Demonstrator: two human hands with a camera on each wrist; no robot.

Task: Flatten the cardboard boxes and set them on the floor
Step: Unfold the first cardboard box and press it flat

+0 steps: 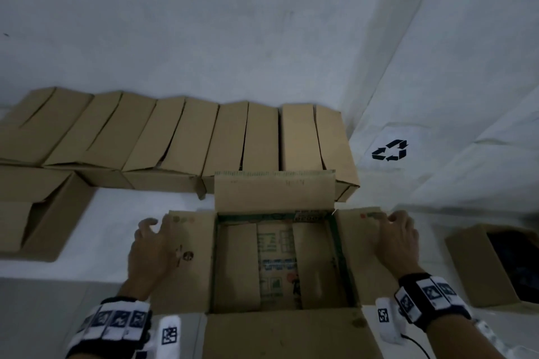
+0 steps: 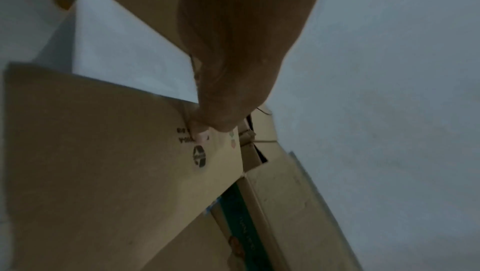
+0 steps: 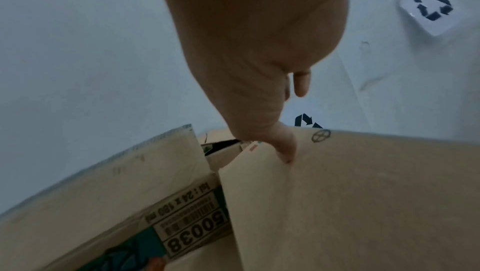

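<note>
An open cardboard box (image 1: 274, 192) stands right in front of me on the white floor sheet, all its top flaps spread outward and its green-printed inside showing. My left hand (image 1: 151, 239) holds the outer edge of the left flap (image 1: 192, 256), thumb on top and fingers curled past the edge. In the left wrist view the thumb (image 2: 202, 125) presses on that flap (image 2: 103, 152). My right hand (image 1: 396, 236) holds the right flap (image 1: 361, 242), fingers hooked over its far corner. In the right wrist view its thumb (image 3: 285, 148) lies on the right flap (image 3: 363, 193).
A row of closed cardboard boxes (image 1: 175, 137) lines the wall behind the open one. Another opened box (image 1: 35, 213) lies at the left, and one with a dark inside (image 1: 495, 265) at the right. A recycling-symbol label (image 1: 389, 150) sits on the white sheet, right of the row.
</note>
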